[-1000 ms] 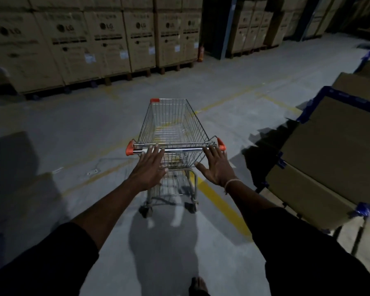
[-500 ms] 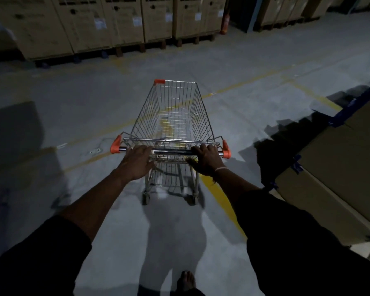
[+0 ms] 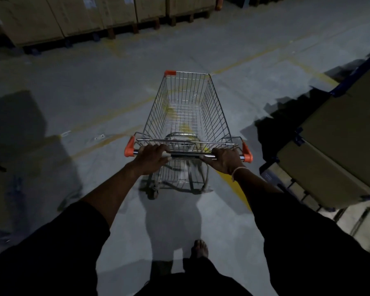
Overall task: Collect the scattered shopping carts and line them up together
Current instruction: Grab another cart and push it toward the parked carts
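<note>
A metal wire shopping cart with orange corner caps stands on the grey floor straight ahead of me, its basket empty. My left hand is wrapped around the left part of its chrome handle bar. My right hand, with a thin band at the wrist, grips the right part of the same bar. Both arms are stretched forward. No other cart is in view.
Stacked cardboard boxes on pallets line the far wall. Large flat cartons with blue corner guards stand close on the right. Yellow lines cross the concrete floor. My bare foot shows below the cart.
My hands went from open palms reaching for the handle to closed around it. The cart now sits closer and more below my view, and the view has tilted down.
</note>
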`<state>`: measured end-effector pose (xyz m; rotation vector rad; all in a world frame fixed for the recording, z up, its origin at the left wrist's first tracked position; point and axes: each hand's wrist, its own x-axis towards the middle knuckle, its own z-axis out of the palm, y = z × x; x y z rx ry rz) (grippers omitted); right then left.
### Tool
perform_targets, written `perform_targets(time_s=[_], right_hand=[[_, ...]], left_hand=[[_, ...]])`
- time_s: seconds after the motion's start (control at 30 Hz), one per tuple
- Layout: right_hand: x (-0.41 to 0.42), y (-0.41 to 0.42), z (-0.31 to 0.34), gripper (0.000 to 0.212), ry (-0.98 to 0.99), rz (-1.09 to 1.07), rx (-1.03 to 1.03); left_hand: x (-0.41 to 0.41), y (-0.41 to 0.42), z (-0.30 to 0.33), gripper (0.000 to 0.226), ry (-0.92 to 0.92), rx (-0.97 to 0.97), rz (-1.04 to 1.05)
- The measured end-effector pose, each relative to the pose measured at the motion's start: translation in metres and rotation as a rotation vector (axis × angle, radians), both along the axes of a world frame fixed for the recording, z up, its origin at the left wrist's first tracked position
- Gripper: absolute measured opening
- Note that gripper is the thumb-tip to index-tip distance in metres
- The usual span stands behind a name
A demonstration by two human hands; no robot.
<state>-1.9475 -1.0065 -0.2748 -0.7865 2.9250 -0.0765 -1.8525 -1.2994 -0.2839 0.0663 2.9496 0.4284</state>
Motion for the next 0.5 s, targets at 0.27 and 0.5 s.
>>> perform_targets(time_s=[0.27,0.5], right_hand=[[0.113,0.009,-0.002,0.08,0.07,-0.155,0.049],[0.218,0.013,0.009,0.091,-0.039,-0.259,0.053]], left_hand=[[0.077,0.002,-0.002,0.041,-0.121,0.032,-0.107],[0.147,0.004,-0.003,0.044,-0.122,0.011,-0.166]])
